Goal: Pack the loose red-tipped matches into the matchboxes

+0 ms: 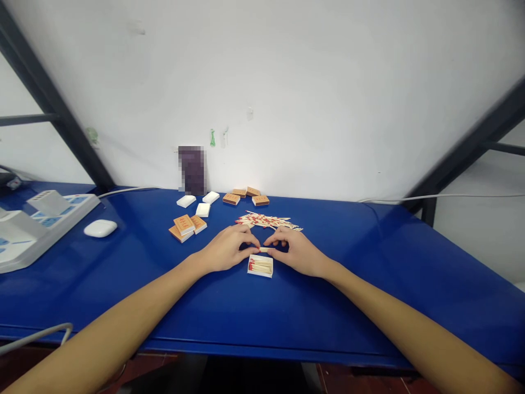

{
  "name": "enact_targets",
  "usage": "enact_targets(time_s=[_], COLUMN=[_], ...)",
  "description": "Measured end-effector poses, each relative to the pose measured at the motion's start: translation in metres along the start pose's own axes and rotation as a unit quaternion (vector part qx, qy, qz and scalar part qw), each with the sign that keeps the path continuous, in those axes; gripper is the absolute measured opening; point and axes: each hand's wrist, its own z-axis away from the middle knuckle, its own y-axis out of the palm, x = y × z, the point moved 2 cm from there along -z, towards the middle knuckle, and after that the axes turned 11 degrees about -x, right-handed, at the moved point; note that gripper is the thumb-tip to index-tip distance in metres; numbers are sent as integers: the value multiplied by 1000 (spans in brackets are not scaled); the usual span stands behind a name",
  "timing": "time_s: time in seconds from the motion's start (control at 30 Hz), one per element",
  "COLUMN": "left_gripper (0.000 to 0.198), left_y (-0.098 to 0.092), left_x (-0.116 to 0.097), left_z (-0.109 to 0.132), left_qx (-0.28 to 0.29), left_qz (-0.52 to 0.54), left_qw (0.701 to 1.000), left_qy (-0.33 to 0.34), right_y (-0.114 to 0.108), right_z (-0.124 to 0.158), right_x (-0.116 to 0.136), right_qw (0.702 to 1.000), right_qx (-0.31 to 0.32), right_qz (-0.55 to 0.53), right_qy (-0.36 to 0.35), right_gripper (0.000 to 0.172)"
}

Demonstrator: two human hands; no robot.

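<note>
From here I count 4 brown matchboxes (260,201) near the wall, 3 overlapping brown boxes (184,225) left, 3 white boxes (203,210) behind those and 1 match-filled tray (261,266). Just beyond it, the left hand (229,249) and right hand (300,253), fingertips narrowly pinched, hold 1 small match bundle (264,249) by its ends.

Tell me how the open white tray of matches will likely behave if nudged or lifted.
The white tray looks like thin card, so it is probably light and may flex if squeezed. Low and flat, it would likely slide across the blue table rather than tip. Its top is open, so the loose matches inside could spill if it tilts.
</note>
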Motion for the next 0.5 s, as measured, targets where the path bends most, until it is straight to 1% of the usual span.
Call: enact_targets(time_s=[0.33,0.5], left_gripper=[22,21], left_y=[1,-1], left_x=[2,-1], left_z=[1,0], left_qx=[-1,7], left_qz=[-8,-3], left_qw=[1000,1000], left_qy=[8,6], right_y=[1,2], right_z=[-1,-1], right_x=[-1,-2], right_qw=[999,1000], right_qx=[7,1], right_qz=[-30,-9], right_qy=[-19,-19], right_gripper=[11,12])
